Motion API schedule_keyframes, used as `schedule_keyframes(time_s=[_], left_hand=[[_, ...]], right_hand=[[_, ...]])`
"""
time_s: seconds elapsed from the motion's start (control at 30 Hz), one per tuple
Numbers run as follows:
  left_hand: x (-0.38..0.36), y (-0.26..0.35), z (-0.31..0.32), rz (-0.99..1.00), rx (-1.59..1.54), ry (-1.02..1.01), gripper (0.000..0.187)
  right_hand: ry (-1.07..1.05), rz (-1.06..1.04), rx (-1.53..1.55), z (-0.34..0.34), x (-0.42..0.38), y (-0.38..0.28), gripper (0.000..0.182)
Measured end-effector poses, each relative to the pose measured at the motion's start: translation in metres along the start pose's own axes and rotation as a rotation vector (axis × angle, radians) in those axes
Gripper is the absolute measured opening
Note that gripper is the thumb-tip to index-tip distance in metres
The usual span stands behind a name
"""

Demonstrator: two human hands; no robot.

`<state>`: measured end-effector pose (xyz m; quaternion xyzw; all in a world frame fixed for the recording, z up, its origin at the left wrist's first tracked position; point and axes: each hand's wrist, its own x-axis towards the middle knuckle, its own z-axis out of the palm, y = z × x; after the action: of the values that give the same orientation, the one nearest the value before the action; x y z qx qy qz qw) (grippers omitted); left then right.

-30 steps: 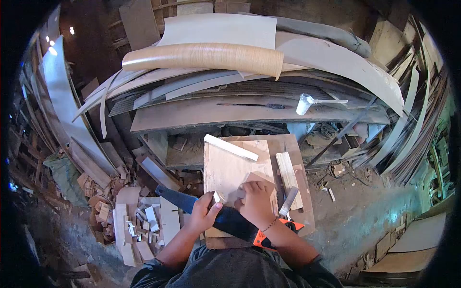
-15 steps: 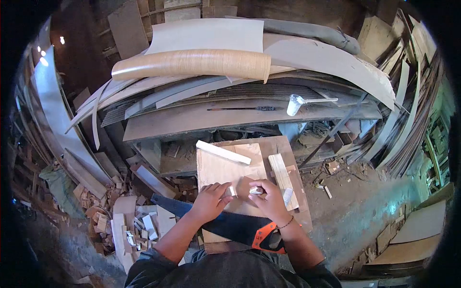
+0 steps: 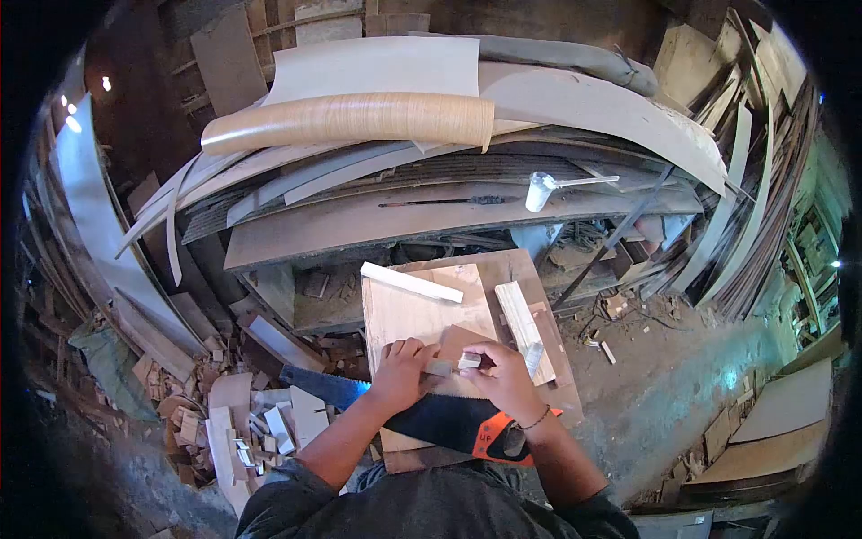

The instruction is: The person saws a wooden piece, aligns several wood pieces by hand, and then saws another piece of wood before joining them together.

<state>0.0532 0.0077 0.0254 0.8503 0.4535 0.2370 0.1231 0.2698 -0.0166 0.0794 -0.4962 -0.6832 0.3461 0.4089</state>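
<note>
My left hand (image 3: pixel 401 377) is closed on a small wood block (image 3: pixel 438 367), its flat face turned up. Just to the right, my right hand (image 3: pixel 500 379) pinches another small wood block (image 3: pixel 470 360), whose pale end faces the camera. A small gap separates the two blocks. Beneath both hands is a light plywood board (image 3: pixel 386 319), with a thin brown piece (image 3: pixel 460 340) on it. A handsaw lies across the near part of the board, its dark blade (image 3: pixel 431 424) under my forearms and its orange handle (image 3: pixel 489 438) by my right wrist.
A white strip (image 3: pixel 411 282) lies at the board's far edge, a pale wood strip (image 3: pixel 519 322) on the right. A workbench (image 3: pixel 350 226) behind carries a white cup (image 3: pixel 540 192) and rolled veneer (image 3: pixel 350 121). Offcuts (image 3: pixel 269 440) pile up at lower left.
Both small blocks have been turned in my fingers; the left one now shows a broad face. My right hand has shifted slightly left. The view has tilted a little.
</note>
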Motion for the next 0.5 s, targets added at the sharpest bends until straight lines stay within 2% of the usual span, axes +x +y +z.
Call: schedule_keyframes(time_s=[0.13,0.23,0.33,0.43,0.5], left_hand=[[-0.001,-0.001,-0.003,-0.035,0.009,-0.036,0.047],[-0.001,0.006,-0.008,0.007,0.033,0.03,0.046],[0.0,0.019,-0.008,-0.033,0.087,0.125,0.045],[0.002,0.03,-0.016,-0.038,-0.267,0.196,0.043],[0.004,0.045,-0.02,-0.137,-0.772,0.111,0.035]], right_hand=[[-0.028,0.061,0.015,-0.001,-0.005,0.002,0.036],[-0.012,0.072,0.091,-0.002,-0.012,-0.006,0.036],[-0.02,0.031,0.107,-0.006,-0.016,-0.01,0.035],[-0.057,0.022,0.117,-0.011,-0.019,-0.013,0.035],[-0.105,0.012,0.144,-0.012,-0.022,-0.008,0.034]])
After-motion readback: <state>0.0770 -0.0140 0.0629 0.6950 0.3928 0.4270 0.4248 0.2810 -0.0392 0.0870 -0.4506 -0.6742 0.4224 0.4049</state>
